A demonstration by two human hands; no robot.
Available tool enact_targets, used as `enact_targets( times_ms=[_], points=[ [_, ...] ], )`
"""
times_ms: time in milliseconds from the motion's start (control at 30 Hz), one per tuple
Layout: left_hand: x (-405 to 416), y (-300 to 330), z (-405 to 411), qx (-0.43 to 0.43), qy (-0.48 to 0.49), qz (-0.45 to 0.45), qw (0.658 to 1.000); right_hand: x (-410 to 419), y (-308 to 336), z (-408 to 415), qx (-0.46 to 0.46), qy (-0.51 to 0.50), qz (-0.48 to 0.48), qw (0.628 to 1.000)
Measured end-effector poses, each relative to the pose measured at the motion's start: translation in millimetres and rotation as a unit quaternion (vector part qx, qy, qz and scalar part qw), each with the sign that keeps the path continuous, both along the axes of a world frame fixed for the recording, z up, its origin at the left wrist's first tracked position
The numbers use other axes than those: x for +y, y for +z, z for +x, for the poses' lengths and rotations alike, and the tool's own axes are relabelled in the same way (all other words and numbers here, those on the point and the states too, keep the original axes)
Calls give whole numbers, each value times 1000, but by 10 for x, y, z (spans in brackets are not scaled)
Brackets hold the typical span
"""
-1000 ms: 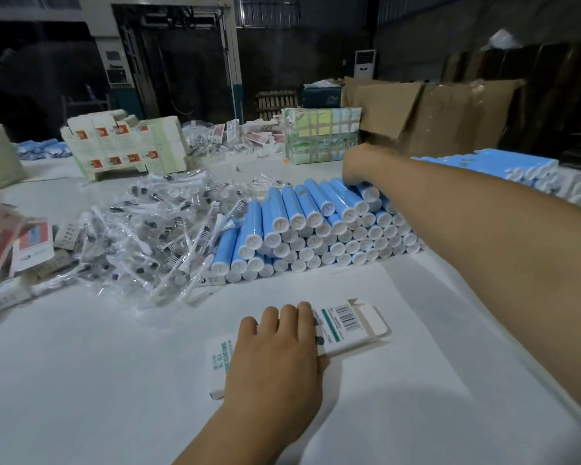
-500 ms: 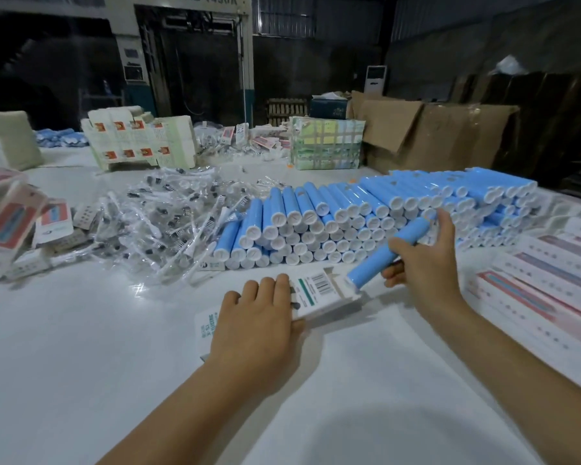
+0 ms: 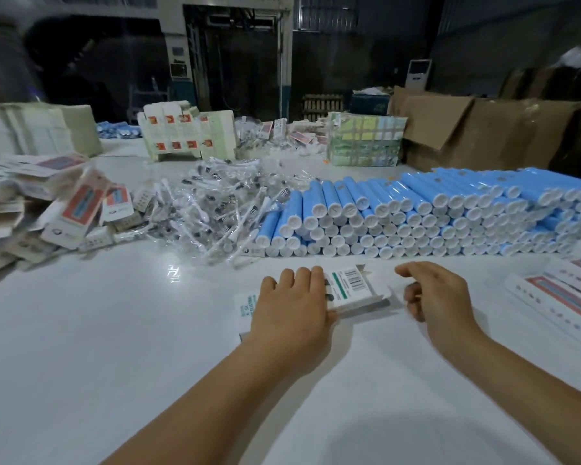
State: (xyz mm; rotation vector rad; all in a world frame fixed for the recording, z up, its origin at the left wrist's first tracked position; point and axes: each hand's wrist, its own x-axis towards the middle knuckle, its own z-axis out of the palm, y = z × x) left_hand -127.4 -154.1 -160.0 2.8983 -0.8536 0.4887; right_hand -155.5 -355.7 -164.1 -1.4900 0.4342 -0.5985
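Box [image 3: 353, 287] lies flat beneath the left grip [image 3: 292, 307]

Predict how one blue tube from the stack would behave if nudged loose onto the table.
The blue tube is round and smooth, so it would probably roll on the flat table. Its glossy skin looks slippery to pinch. Lying straight under others, it is likely stiff.
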Motion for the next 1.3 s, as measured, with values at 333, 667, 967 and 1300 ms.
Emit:
enact_targets(
  times_ms=[333,667,967,1300],
  points=[
    [-16,4,-9,-8,-37,33,999,997,715,560,-115,249,-589,760],
    [15,-44,73,-7,-82,-1,997,2126,501,1525,93,292,-893,328],
    [21,-41,28,-11,-42,5,999,1167,934,867,-241,173,-489,820],
    [17,-76,110,-10,1,-35,999,-144,255,105,-99,-52,112,987]
  ],
)
